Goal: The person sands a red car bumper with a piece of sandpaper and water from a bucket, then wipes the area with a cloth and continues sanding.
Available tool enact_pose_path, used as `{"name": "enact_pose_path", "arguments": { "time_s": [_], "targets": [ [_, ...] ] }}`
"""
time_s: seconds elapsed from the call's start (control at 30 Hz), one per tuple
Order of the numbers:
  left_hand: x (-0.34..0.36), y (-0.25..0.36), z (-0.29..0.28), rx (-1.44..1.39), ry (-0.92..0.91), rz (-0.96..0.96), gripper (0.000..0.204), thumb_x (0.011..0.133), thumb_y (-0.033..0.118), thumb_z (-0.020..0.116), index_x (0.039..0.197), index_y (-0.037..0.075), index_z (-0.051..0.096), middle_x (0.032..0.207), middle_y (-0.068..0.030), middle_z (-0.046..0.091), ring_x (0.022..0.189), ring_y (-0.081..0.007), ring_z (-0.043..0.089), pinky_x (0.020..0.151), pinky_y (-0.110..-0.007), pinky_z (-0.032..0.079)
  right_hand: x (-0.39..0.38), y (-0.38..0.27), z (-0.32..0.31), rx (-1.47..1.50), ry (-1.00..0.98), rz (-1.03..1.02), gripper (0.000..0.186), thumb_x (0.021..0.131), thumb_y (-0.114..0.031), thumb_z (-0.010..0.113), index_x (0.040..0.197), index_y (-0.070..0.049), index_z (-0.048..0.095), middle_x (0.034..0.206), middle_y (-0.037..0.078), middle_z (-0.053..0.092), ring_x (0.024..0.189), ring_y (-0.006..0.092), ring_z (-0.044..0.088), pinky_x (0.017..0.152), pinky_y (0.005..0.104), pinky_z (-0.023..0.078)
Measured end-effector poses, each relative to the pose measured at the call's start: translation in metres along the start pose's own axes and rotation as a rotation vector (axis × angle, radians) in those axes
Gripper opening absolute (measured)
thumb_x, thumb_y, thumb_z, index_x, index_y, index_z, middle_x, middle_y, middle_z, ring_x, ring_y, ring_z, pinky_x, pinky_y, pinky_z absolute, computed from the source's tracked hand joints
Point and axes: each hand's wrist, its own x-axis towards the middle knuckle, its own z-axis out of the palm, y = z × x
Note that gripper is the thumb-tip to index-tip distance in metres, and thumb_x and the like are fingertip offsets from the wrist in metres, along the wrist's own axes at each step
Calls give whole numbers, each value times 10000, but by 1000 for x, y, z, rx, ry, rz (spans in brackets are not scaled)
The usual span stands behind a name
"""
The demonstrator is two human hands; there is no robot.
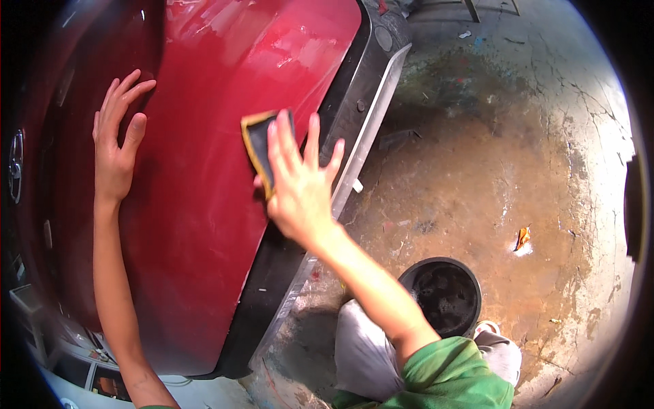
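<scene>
The stained brown-and-grey concrete floor (463,198), cracked toward its right side, carries a round black bucket (470,281), a small curled orange-brown scrap (522,238) on a whitish patch, and a small white scrap (464,34) farther up.

from my end i make out a car workshop: a red body panel (197,238), a black bucket (471,285) and a stained, cracked concrete floor (470,184).

The car panel (197,225) is red; the pad (261,141) black, edged yellow; the bucket (478,294) black; the sleeve (453,371) green.
</scene>
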Motion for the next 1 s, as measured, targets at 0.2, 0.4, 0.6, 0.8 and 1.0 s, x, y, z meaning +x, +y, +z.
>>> {"name": "enact_pose_path", "arguments": {
  "time_s": [0.2,0.4,0.6,0.8,1.0],
  "targets": [
    [18,14,3,-33,19,17,484,998,550,537,1349,242,663,1550,1,517,1546,-297,293,1232,-616,86,148,110,-7,-149,251,42,691,852,-173,578,1498,29,435,1638,203,325,1501,537,235,1083,840,163],
    [7,6,-2,-34,2,-2,505,975,561,551,1344,237,669,1548,-7,519,1539,-300,305,1234,-612,91,-2,-35,13,183,-24,-99,872,836,-391,739,1560,-66,379,1663,164,312,1549,475,182,1137,792,44],
    [10,12,6,-84,11,21,494,975,553,555,1338,240,674,1544,-6,523,1535,-301,311,1228,-625,84,132,84,-6,-179,220,-48,637,953,-309,574,1499,-10,441,1601,185,398,1461,515,330,1097,826,160],
    [4,0,-6,-40,4,6,506,974,581,557,1331,244,679,1534,-13,532,1523,-307,331,1218,-641,79,20,-54,-5,13,-130,-99,736,854,-277,624,1534,-57,449,1645,135,357,1543,441,233,1137,788,106],
    [3,-2,-5,17,-3,47,573,1009,594,458,1369,197,659,1543,-52,531,1528,-308,327,1236,-552,170,13,-24,-1,81,-116,-273,694,873,-313,683,1517,-161,472,1639,88,381,1531,416,270,1107,816,84]
  ]
}}
